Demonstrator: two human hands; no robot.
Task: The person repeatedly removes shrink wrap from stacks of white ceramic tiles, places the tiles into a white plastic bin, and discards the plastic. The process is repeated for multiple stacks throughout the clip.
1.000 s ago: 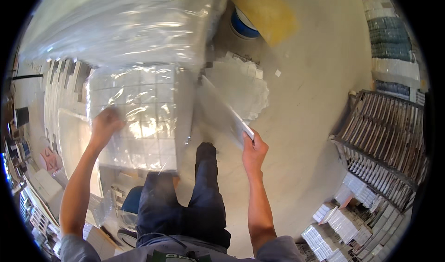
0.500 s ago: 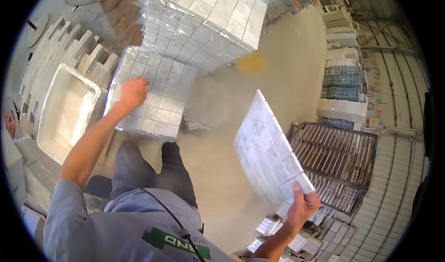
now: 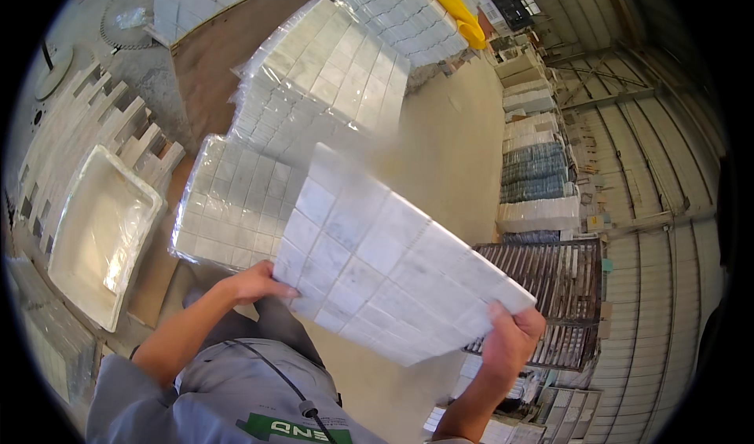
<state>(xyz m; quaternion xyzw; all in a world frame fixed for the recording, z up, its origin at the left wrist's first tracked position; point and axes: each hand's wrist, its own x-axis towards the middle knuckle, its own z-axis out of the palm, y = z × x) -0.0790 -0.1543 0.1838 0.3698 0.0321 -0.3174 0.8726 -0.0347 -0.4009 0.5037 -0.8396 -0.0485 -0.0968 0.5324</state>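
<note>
A sheet of white-grey marble mosaic tile, made of square pieces, is held up tilted in front of my body. My left hand grips its lower left corner, thumb over the tiled face and fingers behind it. At the right corner, my right hand pinches the edge, with its thumb on the face. Behind the sheet's left side lies a low plastic-wrapped stack of similar tile sheets. Part of that stack is hidden by the sheet. A taller wrapped stack stands just beyond it.
To the left are a white tub and staggered strip tiles. Far off, another tile stack has a yellow thing beside it. On the right, a slatted rack and stacked goods line the wall.
My left hand has moved from above the low stack to the sheet's left corner and taken hold. The sheet has swung left across my front, its tiled face turned more toward me.
</note>
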